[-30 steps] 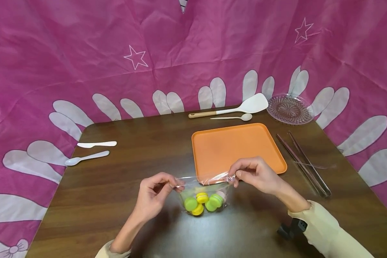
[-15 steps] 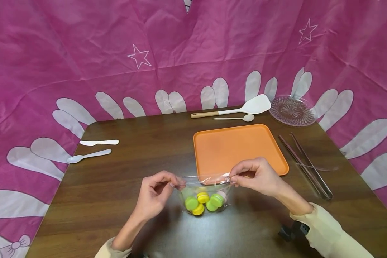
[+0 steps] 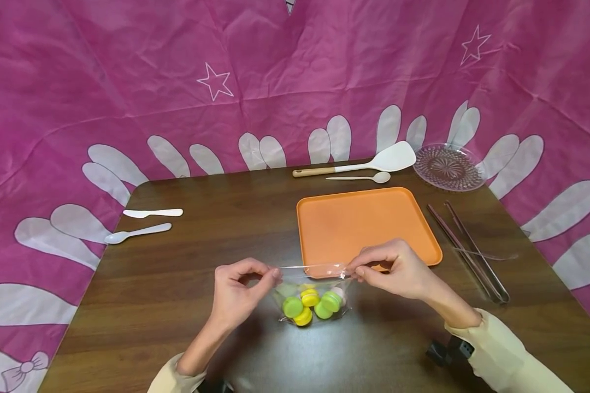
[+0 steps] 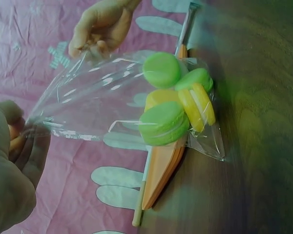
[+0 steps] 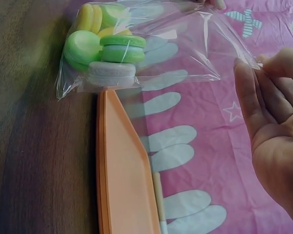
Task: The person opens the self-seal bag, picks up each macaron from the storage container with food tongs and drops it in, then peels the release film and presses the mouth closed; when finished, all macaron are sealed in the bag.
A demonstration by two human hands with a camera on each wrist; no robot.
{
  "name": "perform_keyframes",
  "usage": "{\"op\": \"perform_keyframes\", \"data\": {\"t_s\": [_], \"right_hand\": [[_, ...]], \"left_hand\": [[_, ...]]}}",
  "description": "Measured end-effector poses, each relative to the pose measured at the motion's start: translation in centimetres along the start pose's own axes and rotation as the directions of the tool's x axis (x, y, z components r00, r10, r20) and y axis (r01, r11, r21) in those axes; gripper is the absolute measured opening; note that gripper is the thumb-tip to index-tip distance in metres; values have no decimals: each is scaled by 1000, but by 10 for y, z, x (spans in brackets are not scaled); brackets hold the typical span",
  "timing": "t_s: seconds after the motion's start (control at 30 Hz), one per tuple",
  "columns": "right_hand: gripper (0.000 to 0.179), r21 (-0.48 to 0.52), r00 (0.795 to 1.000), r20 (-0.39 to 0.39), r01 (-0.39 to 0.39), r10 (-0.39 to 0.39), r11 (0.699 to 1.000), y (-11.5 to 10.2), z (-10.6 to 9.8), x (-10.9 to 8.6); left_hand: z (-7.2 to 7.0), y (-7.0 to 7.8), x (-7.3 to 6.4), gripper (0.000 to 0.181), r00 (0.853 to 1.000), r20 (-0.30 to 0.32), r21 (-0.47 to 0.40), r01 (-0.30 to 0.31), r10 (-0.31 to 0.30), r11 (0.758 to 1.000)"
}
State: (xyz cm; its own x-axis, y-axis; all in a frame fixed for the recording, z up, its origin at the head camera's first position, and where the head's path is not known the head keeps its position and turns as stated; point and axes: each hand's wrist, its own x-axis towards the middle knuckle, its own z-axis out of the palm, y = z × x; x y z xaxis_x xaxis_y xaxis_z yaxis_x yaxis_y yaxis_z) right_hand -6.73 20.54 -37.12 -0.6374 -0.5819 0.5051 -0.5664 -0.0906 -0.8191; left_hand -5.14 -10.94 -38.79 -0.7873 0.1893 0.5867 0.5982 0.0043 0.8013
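Observation:
A clear plastic bag (image 3: 290,289) hangs between both hands, its top edge stretched taut. Inside lie several macarons (image 3: 310,297) in green and yellow, and a pale lilac macaron (image 5: 112,73) shows in the right wrist view. My left hand (image 3: 238,289) pinches the left top corner of the bag between thumb and fingers. At the opposite corner my right hand (image 3: 398,270) pinches the film in the same way. The bag's lower end is close over the table, and its upper right part overlaps the near edge of the orange tray (image 3: 364,224) in the head view.
Behind the tray lie a white spatula (image 3: 359,165) with a wooden handle and a small wooden spoon (image 3: 361,178). A clear plate (image 3: 449,166) stands back right, with metal tongs (image 3: 472,256) nearer. At left are a white knife (image 3: 152,213) and a white spoon (image 3: 137,233).
Both hands keep their hold on the bag's corners. The left fingertips have shifted slightly along the edge, and the top of the bag looks straighter. The head view has turned slightly left.

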Motion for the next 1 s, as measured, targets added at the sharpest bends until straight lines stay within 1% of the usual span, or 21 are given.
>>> {"op": "perform_keyframes", "data": {"t_s": [0.1,0.17,0.23,0.37,0.43,0.53,0.6,0.73,0.8,0.9,1.0], "right_hand": [[32,-12,998,-24,56,-56,998,1,2,1],[32,-31,997,-45,59,-60,998,1,3,1],[31,-49,997,-62,41,-44,998,1,4,0],[26,-96,995,-98,-37,28,995,-2,6,-1],[24,-110,992,-115,-63,51,992,-3,6,0],[24,-131,988,-151,-65,45,989,-4,9,1],[26,-164,983,-179,-64,34,984,-6,11,2],[25,-261,974,-224,-62,2,963,-7,17,4],[25,-293,971,-237,-68,-4,954,-7,19,4],[25,-305,970,-245,-85,8,949,-7,20,3],[25,-305,971,-239,-89,15,948,-8,19,3]], "left_hand": [[2,0,1,26,1000,-22,33,-5,5,999],[3,0,1,28,1000,-26,43,-3,4,999],[4,0,1,29,1000,-22,38,-3,4,999],[3,0,0,30,1000,3,24,0,0,1000],[2,0,0,30,1000,18,25,-3,3,1000],[2,0,0,29,999,33,24,-16,15,1000],[2,-1,0,28,999,35,16,-32,31,999],[3,-2,-1,26,998,11,-8,-59,59,998],[4,-2,-1,26,998,-7,-4,-63,63,998],[6,-1,-1,26,998,-26,19,-59,60,998],[7,-1,0,27,998,-30,33,-61,62,998]]}}
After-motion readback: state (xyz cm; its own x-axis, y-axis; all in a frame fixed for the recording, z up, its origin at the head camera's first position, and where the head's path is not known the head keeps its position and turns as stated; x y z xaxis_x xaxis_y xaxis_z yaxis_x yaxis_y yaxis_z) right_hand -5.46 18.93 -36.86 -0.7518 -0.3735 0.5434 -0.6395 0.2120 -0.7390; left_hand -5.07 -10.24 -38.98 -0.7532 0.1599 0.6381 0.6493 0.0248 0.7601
